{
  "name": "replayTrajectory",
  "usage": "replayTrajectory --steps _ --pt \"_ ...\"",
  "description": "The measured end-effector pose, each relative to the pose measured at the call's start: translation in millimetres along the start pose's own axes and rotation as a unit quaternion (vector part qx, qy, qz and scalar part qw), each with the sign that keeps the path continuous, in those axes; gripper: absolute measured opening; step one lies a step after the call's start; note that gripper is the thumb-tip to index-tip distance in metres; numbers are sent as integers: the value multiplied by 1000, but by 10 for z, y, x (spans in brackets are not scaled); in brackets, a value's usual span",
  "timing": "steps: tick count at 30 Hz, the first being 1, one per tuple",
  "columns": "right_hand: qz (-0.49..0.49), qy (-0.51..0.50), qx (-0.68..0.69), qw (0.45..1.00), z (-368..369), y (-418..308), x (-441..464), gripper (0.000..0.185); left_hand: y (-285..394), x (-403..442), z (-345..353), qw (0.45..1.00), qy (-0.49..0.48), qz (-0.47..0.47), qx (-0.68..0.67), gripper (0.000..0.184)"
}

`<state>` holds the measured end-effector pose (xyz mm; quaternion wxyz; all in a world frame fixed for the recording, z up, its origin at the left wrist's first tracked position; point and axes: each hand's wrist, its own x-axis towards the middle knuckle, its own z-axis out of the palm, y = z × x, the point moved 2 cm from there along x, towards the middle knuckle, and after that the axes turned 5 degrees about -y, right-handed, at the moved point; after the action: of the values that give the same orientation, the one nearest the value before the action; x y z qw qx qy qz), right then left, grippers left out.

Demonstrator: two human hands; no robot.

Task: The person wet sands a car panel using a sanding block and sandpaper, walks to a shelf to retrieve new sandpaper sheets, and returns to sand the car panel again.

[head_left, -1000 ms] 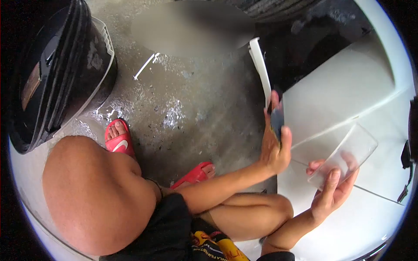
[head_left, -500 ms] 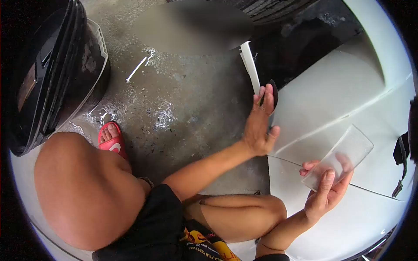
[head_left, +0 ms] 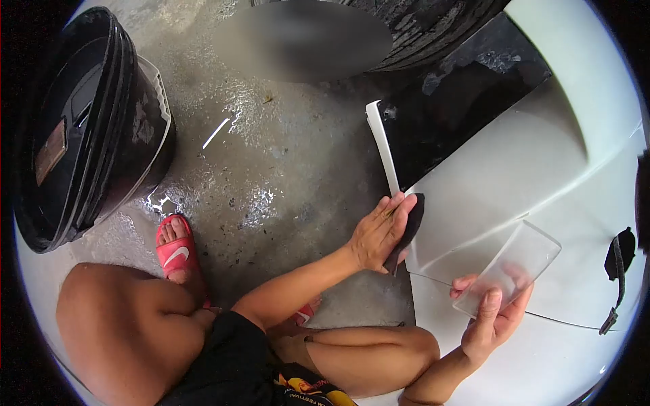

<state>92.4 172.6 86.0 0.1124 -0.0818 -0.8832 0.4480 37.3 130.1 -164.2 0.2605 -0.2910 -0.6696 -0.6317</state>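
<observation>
Pressed against the lower edge of the white car body panel (head_left: 501, 169), my left hand (head_left: 382, 233) has its fingers together over a thin dark sheet (head_left: 408, 237). The sheet is bent, and part of it is hidden by my fingers. My right hand (head_left: 497, 318) grips a clear rectangular block (head_left: 518, 260) between thumb and fingers, held over the white panel, to the right of my left hand. A narrow white strip (head_left: 383, 145) sticks out from the panel's edge above my left hand.
A black bucket (head_left: 145, 135) with dark liquid and a brown piece (head_left: 51, 152) in it stands on the wet floor (head_left: 271, 169) at the left. A tire (head_left: 433, 34) is at the top. A black strap (head_left: 619, 271) lies on the panel at the right. My knees are bent below.
My left hand with the dark sheet has moved down and left along the panel edge. The clear block stays in my right hand, slightly lower. The view has shifted, showing more of the tire.
</observation>
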Motion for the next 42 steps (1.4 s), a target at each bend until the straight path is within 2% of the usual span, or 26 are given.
replayTrajectory --steps 4,9,11,14,19,20,22,23,26,27,30,32,35,38,39,42 --pt "-4 -4 5 1000 25 9 0 46 -9 477 -88 995 78 -33 -55 81" --pt "-5 -24 12 1000 46 -6 43 46 -141 251 -13 999 11 -33 -11 87" --pt "0 -41 5 999 19 14 39 45 -204 303 33 1000 6 -24 -8 87" --pt "2 -3 6 1000 62 -20 -37 44 -212 517 -76 1000 16 4 9 90" --pt "0 -5 -7 1000 53 -37 -2 46 -24 253 -177 997 -34 -52 -33 89" --pt "1 7 -2 1000 64 -23 -36 46 -101 285 -16 1000 17 -5 -1 89" --pt "8 37 -4 999 132 -78 -78 47 -91 375 -63 1000 10 -10 -1 89" --pt "23 39 -8 999 123 -67 -98 48 -76 341 -117 998 -53 -41 -6 91" --pt "-1 -25 -8 1000 54 -2 -30 48 -187 -80 78 999 -32 -31 -1 93" --pt "1 -31 -7 999 57 4 -13 46 -151 72 6 997 -36 -52 -40 94" --pt "10 -7 1 1000 120 -48 -18 43 -187 556 -104 999 28 -14 -20 91" --pt "24 -20 -2 1000 89 -62 -113 42 -166 339 -15 999 3 -44 -25 89" --pt "-7 -45 22 999 126 -59 46 42 -175 -42 68 998 -26 -49 5 89" --pt "0 -33 13 999 143 -38 15 42 -91 765 -173 998 60 -21 -6 86" --pt "4 -24 18 1000 172 -54 -3 42 -68 885 -262 998 62 -24 -15 83" --pt "-4 -29 11 1000 144 -93 9 43 -17 517 -166 998 -3 -46 -43 86"
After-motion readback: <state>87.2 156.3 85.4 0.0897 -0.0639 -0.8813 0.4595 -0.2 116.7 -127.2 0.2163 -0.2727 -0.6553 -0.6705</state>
